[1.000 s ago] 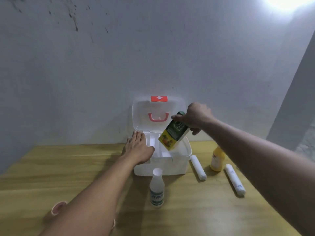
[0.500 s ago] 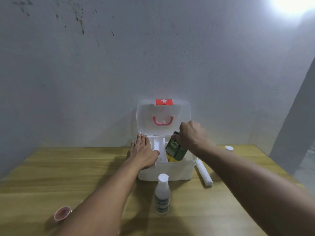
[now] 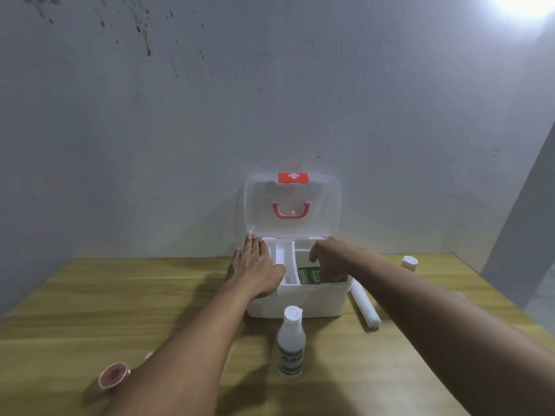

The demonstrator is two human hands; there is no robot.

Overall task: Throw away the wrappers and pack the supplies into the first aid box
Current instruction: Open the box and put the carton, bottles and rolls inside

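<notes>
One carton (image 3: 310, 276) is going into the first aid box (image 3: 300, 304), right hand (image 3: 332, 259) gripping it inside. Left hand (image 3: 255, 273) is lying flat, steadying the rim. White bottle (image 3: 290, 345) near, roll (image 3: 365, 307) right, are waiting on the counter (image 3: 90, 310).

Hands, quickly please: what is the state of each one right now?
Left hand: open, flat on the first aid box rim, holding nothing.
Right hand: inside the box, closed on the green carton.
</notes>
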